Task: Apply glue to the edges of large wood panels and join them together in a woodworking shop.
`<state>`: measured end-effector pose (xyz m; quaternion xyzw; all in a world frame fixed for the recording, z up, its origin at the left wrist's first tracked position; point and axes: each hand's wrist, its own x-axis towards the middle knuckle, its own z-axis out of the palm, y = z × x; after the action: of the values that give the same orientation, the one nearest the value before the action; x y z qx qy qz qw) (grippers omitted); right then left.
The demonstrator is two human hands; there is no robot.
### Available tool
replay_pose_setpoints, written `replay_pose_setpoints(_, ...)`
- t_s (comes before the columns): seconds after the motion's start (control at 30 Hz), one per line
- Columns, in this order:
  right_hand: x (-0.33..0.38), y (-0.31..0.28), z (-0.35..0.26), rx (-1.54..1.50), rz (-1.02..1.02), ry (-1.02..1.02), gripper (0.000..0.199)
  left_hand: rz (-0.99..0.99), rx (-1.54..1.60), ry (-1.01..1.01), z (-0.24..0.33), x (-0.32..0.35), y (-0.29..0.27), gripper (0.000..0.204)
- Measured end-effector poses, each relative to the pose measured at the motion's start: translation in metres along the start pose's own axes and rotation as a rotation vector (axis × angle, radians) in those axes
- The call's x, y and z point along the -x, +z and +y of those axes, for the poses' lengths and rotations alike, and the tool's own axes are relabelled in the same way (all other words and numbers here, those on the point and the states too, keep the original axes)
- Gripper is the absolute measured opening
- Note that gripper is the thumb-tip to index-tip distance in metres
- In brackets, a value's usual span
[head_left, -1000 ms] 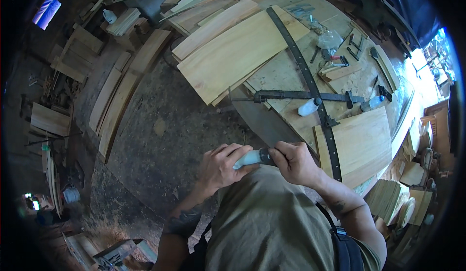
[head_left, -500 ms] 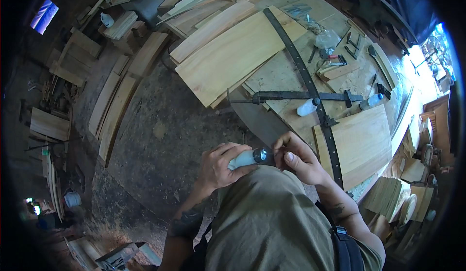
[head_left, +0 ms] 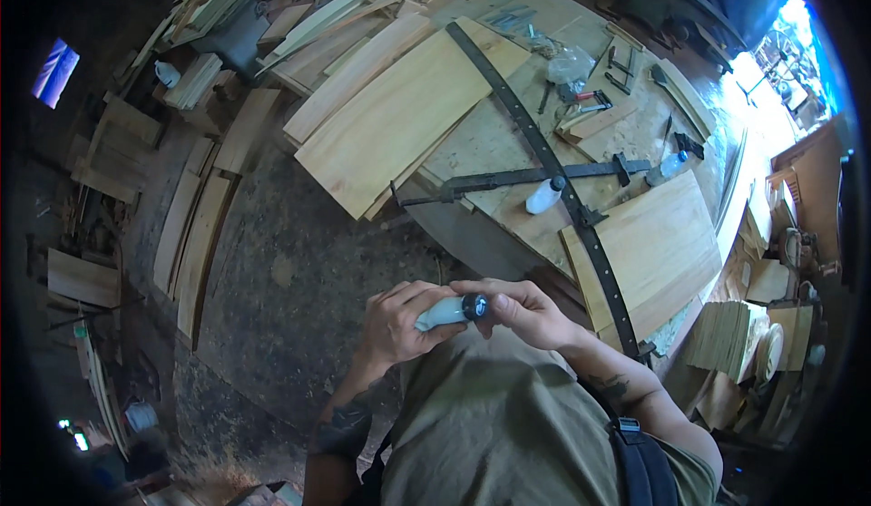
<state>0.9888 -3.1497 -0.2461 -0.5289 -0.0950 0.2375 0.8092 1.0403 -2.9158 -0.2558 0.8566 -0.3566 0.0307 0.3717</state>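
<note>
My left hand (head_left: 392, 326) is wrapped around a small bottle (head_left: 441, 314) of pale whitish content, held in front of my torso with its black-topped end pointing right. My right hand (head_left: 526, 314) meets that dark end: its fingers reach over the far side of the bottle's top and the thumb bends in beside it. Fine detail between the right fingertips and the black cap (head_left: 474, 306) is too small to make out.
Ahead stands a worktable (head_left: 508, 157) with wide boards (head_left: 395, 116), long black bar clamps (head_left: 517, 111), a white bottle (head_left: 545, 195), a bluish bottle (head_left: 667, 169) and a plastic bag (head_left: 570, 64). Planks (head_left: 201, 243) lie at left; stacked wood pieces (head_left: 723, 335) stand at right.
My right hand has moved left, its fingers now over the bottle's top. The left hand still grips the bottle. The view has turned slightly, so the table appears further left.
</note>
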Motion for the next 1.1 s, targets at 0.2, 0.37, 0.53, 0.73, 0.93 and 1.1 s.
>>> replay_pose_setpoints(0.2, 0.007, -0.007, 0.001, -0.079, 0.004, -0.007, 0.057, -0.032, -0.013, 0.026, 0.011, -0.003, 0.001, 0.042)
replay_pose_setpoints(0.37, 0.009, -0.005, 0.0, -0.226, 0.04, 0.087, 0.056, -0.042, 0.017, 0.062, 0.004, -0.004, 0.004, 0.045)
replay_pose_setpoints(0.53, 0.013, -0.007, 0.0, -0.284, 0.042, 0.126, 0.054, -0.051, 0.046, 0.081, 0.004, -0.004, 0.008, 0.045)
replay_pose_setpoints(0.73, 0.007, -0.003, 0.012, -0.335, 0.112, 0.131, 0.057, -0.017, 0.053, 0.046, 0.003, 0.001, 0.012, 0.043)
replay_pose_setpoints(0.93, 0.003, 0.007, 0.011, -0.07, 0.46, -0.059, 0.029, 0.058, 0.027, 0.016, 0.004, 0.005, 0.014, 0.044)
replay_pose_setpoints(1.1, 0.003, 0.005, 0.003, 0.101, 0.497, -0.127, 0.014, 0.096, 0.022, -0.008, 0.007, 0.005, 0.011, 0.041)
